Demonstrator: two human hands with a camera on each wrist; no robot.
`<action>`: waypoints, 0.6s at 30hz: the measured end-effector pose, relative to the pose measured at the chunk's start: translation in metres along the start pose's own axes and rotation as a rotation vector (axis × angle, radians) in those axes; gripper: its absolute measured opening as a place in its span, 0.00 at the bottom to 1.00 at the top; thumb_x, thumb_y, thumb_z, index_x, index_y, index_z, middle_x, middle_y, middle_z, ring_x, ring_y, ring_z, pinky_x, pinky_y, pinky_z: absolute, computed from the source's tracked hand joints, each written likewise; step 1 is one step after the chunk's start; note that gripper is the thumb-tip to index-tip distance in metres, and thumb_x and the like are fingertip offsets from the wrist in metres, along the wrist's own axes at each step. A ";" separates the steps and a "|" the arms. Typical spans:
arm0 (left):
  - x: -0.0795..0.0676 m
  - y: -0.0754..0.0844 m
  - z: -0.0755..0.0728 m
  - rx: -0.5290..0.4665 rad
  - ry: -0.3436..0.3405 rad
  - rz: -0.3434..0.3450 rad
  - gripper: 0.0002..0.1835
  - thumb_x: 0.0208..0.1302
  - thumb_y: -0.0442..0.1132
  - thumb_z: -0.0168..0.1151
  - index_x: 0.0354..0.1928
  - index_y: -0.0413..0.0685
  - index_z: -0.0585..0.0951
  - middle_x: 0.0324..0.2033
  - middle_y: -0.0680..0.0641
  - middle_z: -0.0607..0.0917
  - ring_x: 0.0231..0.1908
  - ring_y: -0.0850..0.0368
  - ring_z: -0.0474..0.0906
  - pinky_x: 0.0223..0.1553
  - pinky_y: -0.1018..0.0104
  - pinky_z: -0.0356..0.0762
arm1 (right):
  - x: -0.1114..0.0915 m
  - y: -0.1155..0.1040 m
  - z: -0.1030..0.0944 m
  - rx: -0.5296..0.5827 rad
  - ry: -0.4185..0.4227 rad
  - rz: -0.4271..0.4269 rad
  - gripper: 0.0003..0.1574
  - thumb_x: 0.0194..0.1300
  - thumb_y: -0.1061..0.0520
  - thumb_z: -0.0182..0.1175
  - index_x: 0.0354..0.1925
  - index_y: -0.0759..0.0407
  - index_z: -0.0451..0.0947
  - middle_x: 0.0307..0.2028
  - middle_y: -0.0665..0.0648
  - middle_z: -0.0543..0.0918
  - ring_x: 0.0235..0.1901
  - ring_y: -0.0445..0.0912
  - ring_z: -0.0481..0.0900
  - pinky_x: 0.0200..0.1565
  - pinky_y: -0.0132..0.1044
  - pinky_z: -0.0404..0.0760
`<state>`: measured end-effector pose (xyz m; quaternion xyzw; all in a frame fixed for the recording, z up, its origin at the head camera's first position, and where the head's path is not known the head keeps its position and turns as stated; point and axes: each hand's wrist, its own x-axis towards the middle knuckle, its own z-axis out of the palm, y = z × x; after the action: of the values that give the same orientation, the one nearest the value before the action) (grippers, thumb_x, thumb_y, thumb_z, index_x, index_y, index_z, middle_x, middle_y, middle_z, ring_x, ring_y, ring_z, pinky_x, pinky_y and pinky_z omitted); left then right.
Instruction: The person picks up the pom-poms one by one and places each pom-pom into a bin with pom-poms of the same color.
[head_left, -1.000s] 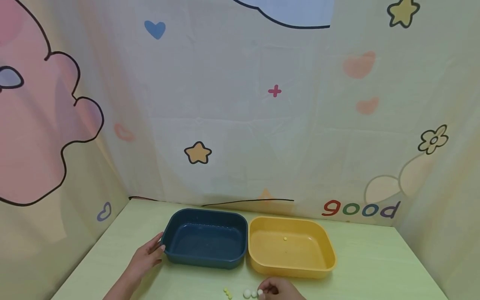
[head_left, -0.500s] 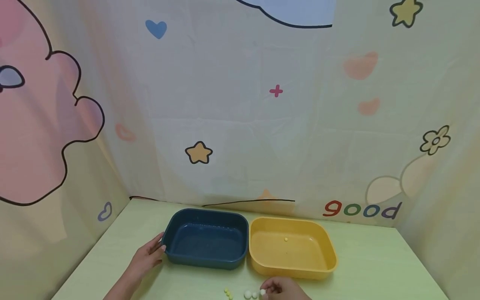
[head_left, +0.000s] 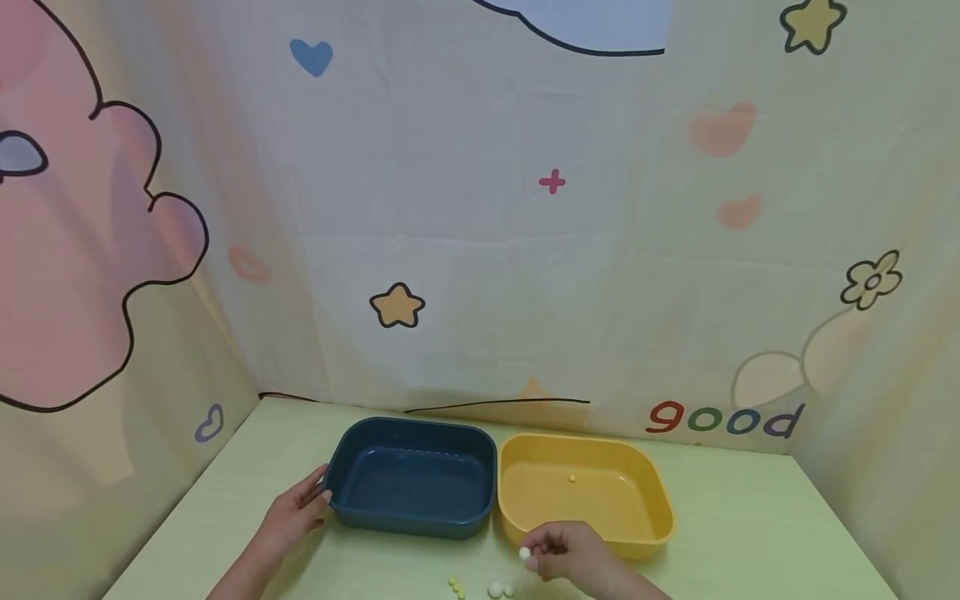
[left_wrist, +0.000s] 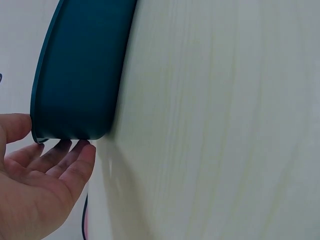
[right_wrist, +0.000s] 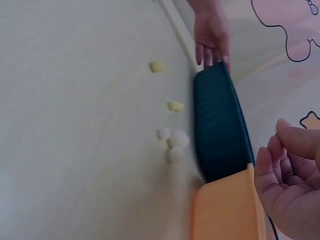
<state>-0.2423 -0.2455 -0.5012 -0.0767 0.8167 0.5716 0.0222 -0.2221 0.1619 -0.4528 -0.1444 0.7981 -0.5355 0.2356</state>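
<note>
The right hand (head_left: 564, 550) keeps a narrow grip, thumb and fingertips pinching a white ball (head_left: 524, 553) just in front of the yellow tray (head_left: 600, 502), near its front left corner; how high the ball hangs I cannot tell. The left hand (head_left: 291, 512) holds the left end of the blue tray (head_left: 412, 482), thumb at the rim and fingertips against the outer wall.

The two trays sit side by side, their facing rims touching or nearly so, leaving hardly any gap between. A yellow bead (head_left: 572, 478) lies toward the back of the yellow tray's floor, off every wall.

In front of the trays, a cluster of white balls (head_left: 495, 589) and small yellow pieces (head_left: 456, 587) lie apart from each other on the counter (head_left: 738, 525). A broad stretch of counter runs from the yellow tray to the right edge; behind both trays, a narrower strip reaches the printed curtain (head_left: 480, 242).
</note>
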 end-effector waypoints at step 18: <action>-0.001 0.000 0.001 -0.004 0.002 0.001 0.31 0.79 0.35 0.49 0.78 0.32 0.57 0.72 0.23 0.63 0.71 0.28 0.68 0.56 0.46 0.84 | 0.024 -0.057 -0.018 -0.027 0.085 -0.071 0.21 0.72 0.58 0.63 0.53 0.75 0.78 0.35 0.50 0.83 0.36 0.42 0.79 0.47 0.39 0.86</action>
<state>-0.2419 -0.2449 -0.5012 -0.0771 0.8157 0.5730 0.0208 -0.2532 0.1420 -0.3995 -0.1530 0.8090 -0.5381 0.1806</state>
